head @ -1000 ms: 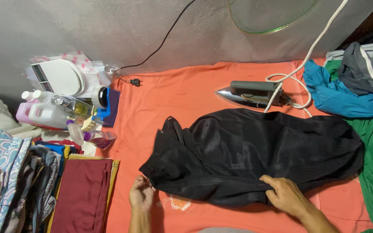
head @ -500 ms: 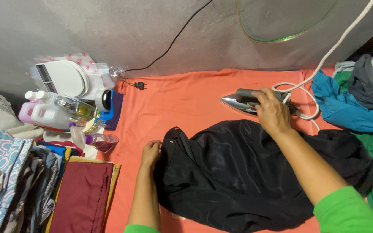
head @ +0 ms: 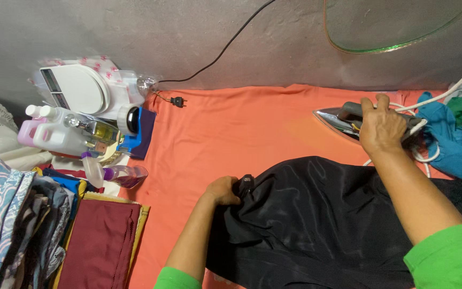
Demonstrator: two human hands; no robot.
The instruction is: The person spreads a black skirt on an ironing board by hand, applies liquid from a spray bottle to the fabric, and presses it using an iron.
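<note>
A shiny black garment (head: 316, 219) lies spread on an orange cloth (head: 241, 123). My left hand (head: 224, 190) grips the garment's upper left corner, the fabric bunched in its fingers. My right hand (head: 382, 127) is closed around the dark handle of a metal iron (head: 333, 118), which rests on the orange cloth beyond the garment, its tip pointing left. The iron's white cord (head: 445, 92) loops away to the right. Both my arms wear green sleeves.
At left stand a white scale (head: 78, 88), plastic bottles (head: 54, 134) and folded clothes (head: 100, 246). An unplugged black plug (head: 176, 100) lies by the grey wall. Blue and green clothes (head: 455, 147) are heaped at right. A clear fan guard (head: 397, 24) hangs above.
My right hand left the garment's lower edge and reached up to take hold of the iron. My left hand slid up to the garment's top left corner.
</note>
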